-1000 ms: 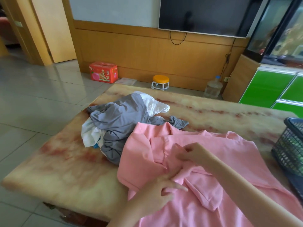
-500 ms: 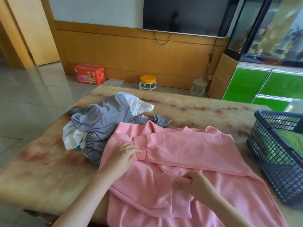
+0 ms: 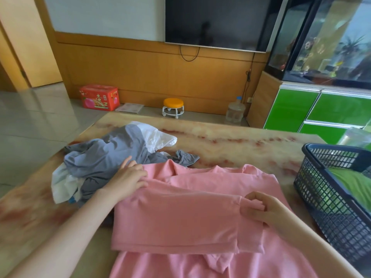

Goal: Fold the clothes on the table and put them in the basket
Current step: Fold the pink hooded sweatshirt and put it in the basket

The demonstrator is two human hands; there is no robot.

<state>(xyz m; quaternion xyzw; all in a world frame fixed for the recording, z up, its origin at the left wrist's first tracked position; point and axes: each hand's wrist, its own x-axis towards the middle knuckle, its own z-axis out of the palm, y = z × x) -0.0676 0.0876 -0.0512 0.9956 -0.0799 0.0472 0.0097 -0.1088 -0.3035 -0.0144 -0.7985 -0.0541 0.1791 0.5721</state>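
Pink shirt (image 3: 180, 213) now folded double; left hand (image 3: 128, 178) and right hand (image 3: 265, 212) grip its edges.

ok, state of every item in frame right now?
pink garment: partly folded, on table
grey garment: crumpled, unfolded
white garment: crumpled, partly under grey garment
basket: holds green cloth
left hand: grips pink garment
right hand: pinches pink garment
TV: off

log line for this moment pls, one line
phase: folding pink garment | left hand: grips edge near pile | right hand: pinches folded end | grey and white pile: unfolded | basket: green cloth inside
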